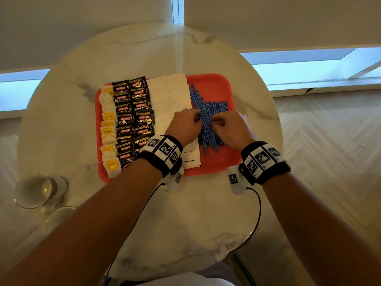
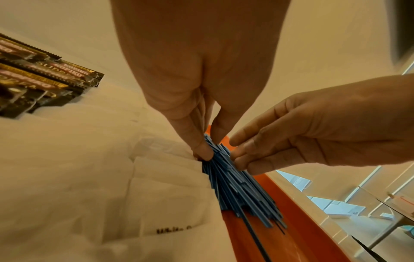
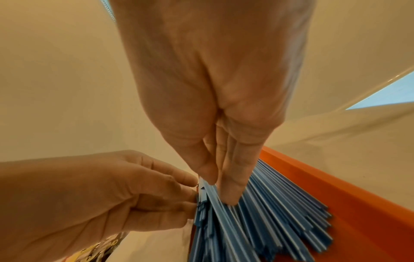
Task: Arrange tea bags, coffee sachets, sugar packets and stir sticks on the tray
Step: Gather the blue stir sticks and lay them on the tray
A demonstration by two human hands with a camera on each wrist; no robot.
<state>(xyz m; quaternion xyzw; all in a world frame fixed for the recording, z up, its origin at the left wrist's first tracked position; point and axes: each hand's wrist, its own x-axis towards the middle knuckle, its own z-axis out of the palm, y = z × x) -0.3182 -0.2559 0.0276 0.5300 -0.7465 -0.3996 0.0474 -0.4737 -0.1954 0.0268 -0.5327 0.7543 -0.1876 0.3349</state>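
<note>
A red tray [image 1: 214,81] on the round marble table [image 1: 132,54] holds four groups. Tea bags [image 1: 108,116] with yellow tags line its left edge. Beside them lie black coffee sachets [image 1: 134,112] [image 2: 44,79], then white sugar packets [image 1: 169,96] [image 2: 170,177]. A loose pile of blue stir sticks [image 1: 214,106] [image 2: 237,191] [image 3: 268,212] fills the right side. My left hand [image 1: 196,118] [image 2: 210,141] [image 3: 190,193] pinches the pile from its left. From the other side my right hand [image 1: 214,120] [image 2: 241,157] [image 3: 221,187] pinches sticks between thumb and fingers.
Two glasses [image 1: 35,190] [image 1: 59,217] stand at the table's near left edge. Cables run from both wristbands across the near part of the table. The tray's right rim [image 3: 336,186] lies close beside the sticks.
</note>
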